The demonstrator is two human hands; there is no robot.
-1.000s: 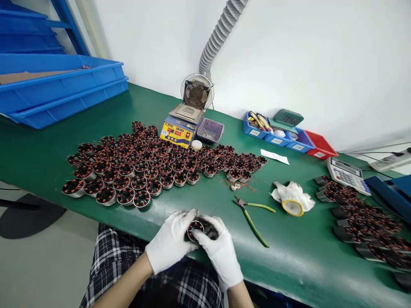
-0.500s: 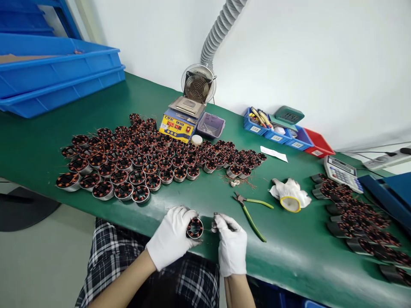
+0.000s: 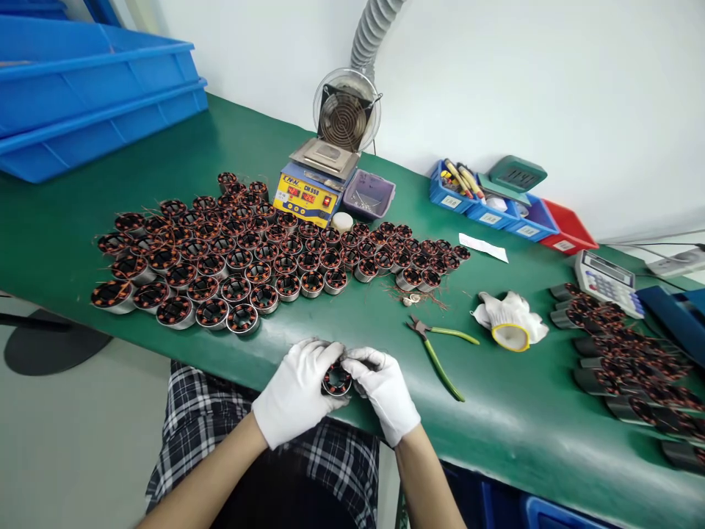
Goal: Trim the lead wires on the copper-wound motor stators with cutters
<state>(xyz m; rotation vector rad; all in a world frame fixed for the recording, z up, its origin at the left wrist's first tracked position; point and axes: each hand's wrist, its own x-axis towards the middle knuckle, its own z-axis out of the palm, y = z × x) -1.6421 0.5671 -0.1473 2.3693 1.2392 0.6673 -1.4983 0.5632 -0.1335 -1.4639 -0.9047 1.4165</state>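
Observation:
My left hand [image 3: 297, 391], in a white glove with dirty fingertips, is wrapped round a motor stator [image 3: 336, 392], a short metal ring with copper windings and a black inside. The stator is held just above the table's front edge, its round opening facing me. At its upper right rim my right hand [image 3: 381, 388], also gloved, has its fingertips pinched together. Whatever is between those fingers is too small or hidden to tell. To the right, green-handled cutters [image 3: 435, 356] lie with their handles spread.
Many similar stators [image 3: 234, 253] stand grouped on the green table [image 3: 352, 330]; more stators [image 3: 628, 353] lie at right. Behind are a blue-yellow solder pot [image 3: 313, 191], a purple tray [image 3: 370, 195] and small bins [image 3: 567, 224]. A spare glove [image 3: 510, 319] lies beyond the cutters.
My right hand has moved left, from a short distance away to the stator's rim. The stator stays in my left hand. The whole view has shifted slightly.

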